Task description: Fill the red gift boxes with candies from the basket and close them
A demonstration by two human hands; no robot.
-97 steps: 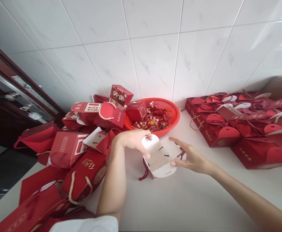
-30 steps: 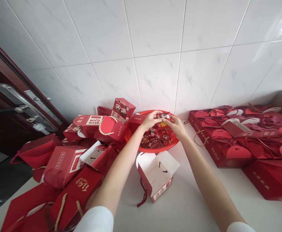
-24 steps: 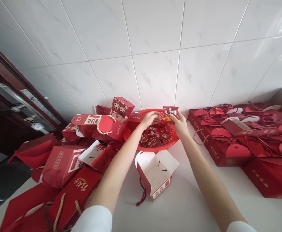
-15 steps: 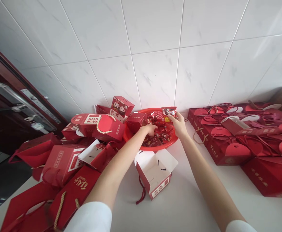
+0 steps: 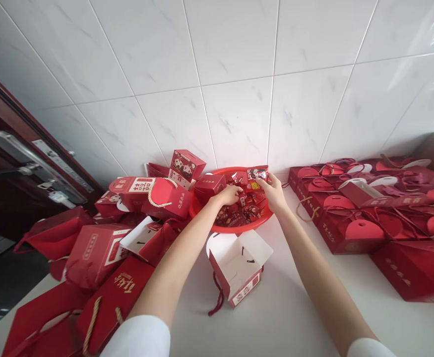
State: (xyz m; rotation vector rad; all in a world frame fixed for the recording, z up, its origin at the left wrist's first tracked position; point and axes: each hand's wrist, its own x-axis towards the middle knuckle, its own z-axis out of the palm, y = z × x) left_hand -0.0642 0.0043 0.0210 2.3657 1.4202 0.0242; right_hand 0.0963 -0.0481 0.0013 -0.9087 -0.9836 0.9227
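A red plastic basket (image 5: 202,214) full of red candy packets stands against the tiled wall. My right hand (image 5: 275,192) is over its right side, fingers pinched on a red candy packet (image 5: 255,175) with a cartoon print. My left hand (image 5: 229,194) reaches into the basket with its fingers curled among the packets; what they hold is hidden. Nearer to me, an open red gift box (image 5: 238,268) with white flaps and a dark red cord stands on the white counter, between my forearms.
A heap of red gift boxes with rope handles (image 5: 120,238) covers the counter on the left. Flat rows of red boxes with round flaps (image 5: 369,213) lie on the right. A dark door with a metal handle (image 5: 19,163) is at far left.
Both hands left the open box and went to the basket. The right hand lifted a candy packet, and the left hand dipped back among the packets.
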